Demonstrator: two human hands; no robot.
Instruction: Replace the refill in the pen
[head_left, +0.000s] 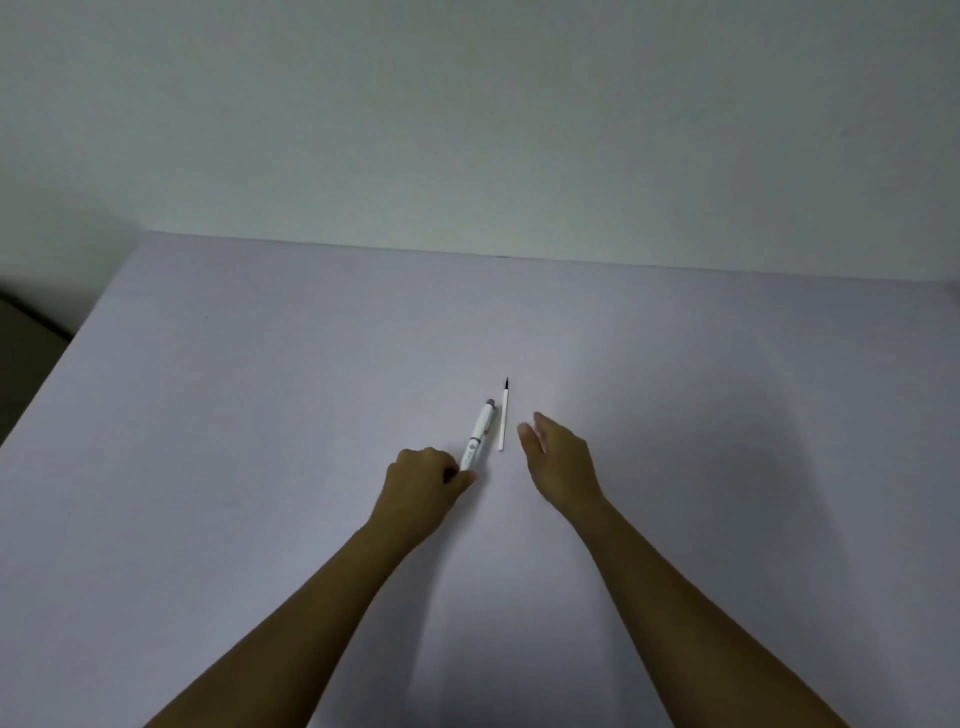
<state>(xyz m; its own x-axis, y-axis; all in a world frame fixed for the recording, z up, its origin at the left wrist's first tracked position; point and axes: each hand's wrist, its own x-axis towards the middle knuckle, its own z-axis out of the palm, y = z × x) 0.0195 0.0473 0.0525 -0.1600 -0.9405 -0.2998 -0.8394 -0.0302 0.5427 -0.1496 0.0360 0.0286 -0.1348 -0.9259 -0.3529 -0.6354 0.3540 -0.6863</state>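
Observation:
A white pen (478, 435) with a grey far end lies slanted on the pale table (260, 395), pointing away from me. My left hand (423, 486) is closed around the pen's near end. Just to the right of the pen lies a thin white refill (504, 418) with a dark tip at its far end. My right hand (558, 460) hovers a little to the right of the refill, fingers apart, holding nothing and not touching it.
The table's far edge (498, 255) meets a plain light wall (467, 119). Its left edge (67, 353) runs diagonally, with dark floor beyond it.

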